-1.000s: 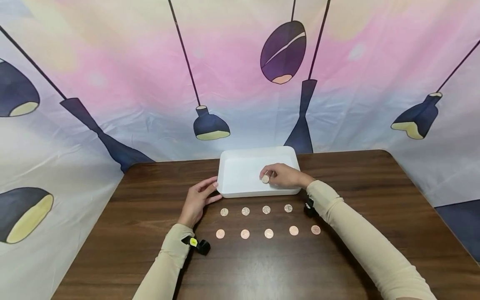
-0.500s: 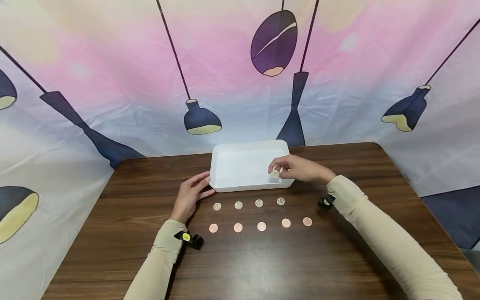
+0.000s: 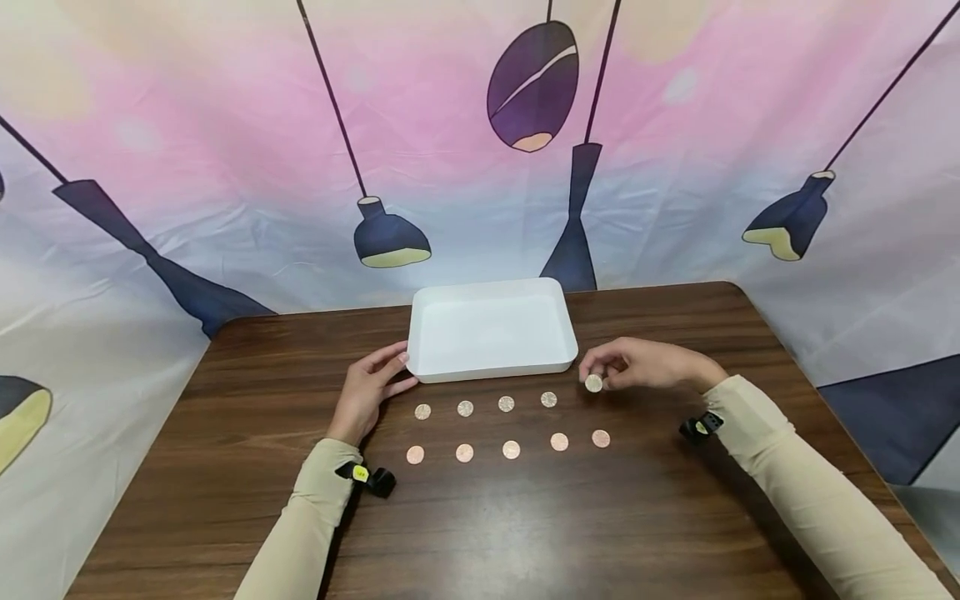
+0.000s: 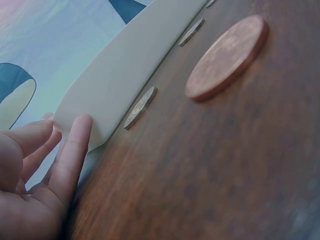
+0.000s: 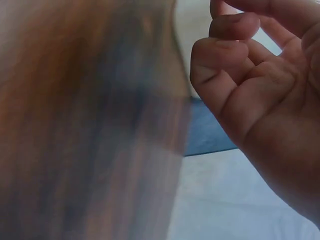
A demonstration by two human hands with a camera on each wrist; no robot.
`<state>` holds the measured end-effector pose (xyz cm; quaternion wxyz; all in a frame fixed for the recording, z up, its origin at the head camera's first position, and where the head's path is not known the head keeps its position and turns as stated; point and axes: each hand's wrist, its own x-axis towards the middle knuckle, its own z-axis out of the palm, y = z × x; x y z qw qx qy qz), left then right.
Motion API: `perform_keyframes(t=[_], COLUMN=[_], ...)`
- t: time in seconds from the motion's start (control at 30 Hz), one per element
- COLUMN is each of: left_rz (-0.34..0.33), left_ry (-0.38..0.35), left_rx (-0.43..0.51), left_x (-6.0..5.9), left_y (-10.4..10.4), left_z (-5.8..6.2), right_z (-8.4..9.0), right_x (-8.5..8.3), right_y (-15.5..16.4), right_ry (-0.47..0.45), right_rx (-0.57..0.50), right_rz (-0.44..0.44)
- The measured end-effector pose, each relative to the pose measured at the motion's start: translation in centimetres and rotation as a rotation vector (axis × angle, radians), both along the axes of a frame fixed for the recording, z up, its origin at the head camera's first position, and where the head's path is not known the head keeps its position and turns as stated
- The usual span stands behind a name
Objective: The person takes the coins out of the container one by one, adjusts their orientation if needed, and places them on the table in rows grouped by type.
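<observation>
I'm watching the right hand [image 3: 648, 365] pinching a small round silvery coin [image 3: 594, 383] just off the shallow white plastic tray [image 3: 491, 371]'s near right corner (at the upper coin row's open end), while the left hand [image 3: 369, 392], fingers relaxed, is touching the tray's left edge.

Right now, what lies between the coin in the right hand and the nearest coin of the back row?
Only bare table: the held coin, pinched by the right hand, sits just right of the nearest coin, per the head view.
</observation>
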<state>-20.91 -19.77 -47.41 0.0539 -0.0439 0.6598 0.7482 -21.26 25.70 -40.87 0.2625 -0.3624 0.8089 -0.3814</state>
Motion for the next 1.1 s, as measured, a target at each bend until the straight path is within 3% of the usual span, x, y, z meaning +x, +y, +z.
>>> perform_keyframes(t=[0.3, 0.67, 1.1], left_rz=[0.000, -0.011, -0.008], left_ry=[-0.016, 0.007, 0.011], left_rx=[0.012, 0.026, 0.019], left_x=[-0.1, 0.1, 0.1], left_y=[-0.1, -0.2, -0.1], left_z=[0.1, 0.1, 0.1], right_z=[-2.2, -2.6, -3.0], right_x=[-0.1, 0.4, 0.9], right_y=[-0.1, -0.7, -0.8], right_ry=[0.001, 0.166, 0.202], right_rx=[0.054, 0.118, 0.115], right_rz=[-0.024, -0.073, -0.096])
